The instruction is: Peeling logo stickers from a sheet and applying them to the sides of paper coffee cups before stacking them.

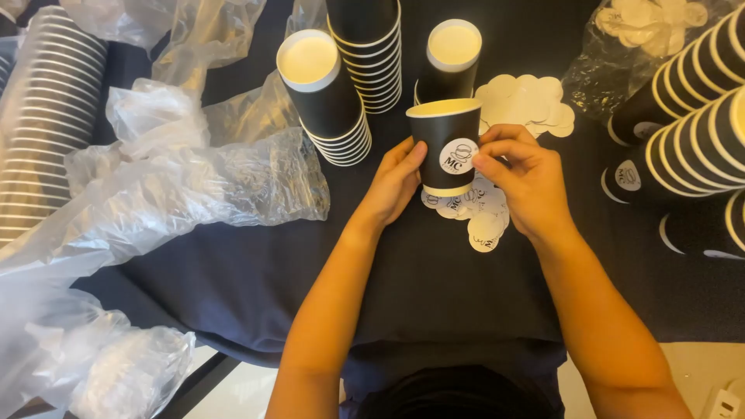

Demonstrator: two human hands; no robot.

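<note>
Both hands hold one black paper cup upright.
Left hand (396, 182) and right hand (521, 180) are clamped on the cup (444, 143), above loose round stickers (477, 213), mid-tabletop (434, 287).

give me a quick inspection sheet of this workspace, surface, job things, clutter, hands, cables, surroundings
surface: dark cloth covers the table, creased at the near edge
job's things: upright black paper cup with a round white sticker on its side; loose round stickers lie beneath it; more white rounds behind
clutter: crumpled clear plastic wrap at left; a bagged cup stack far left; upside-down cup stacks behind; stickered cups lying in rows at right
grippers: left hand steadies the cup's side; right hand presses fingertips at the sticker
cables: nothing seen
surroundings: pale floor below the table edge; a white object at the bottom right corner, kind unclear
</note>
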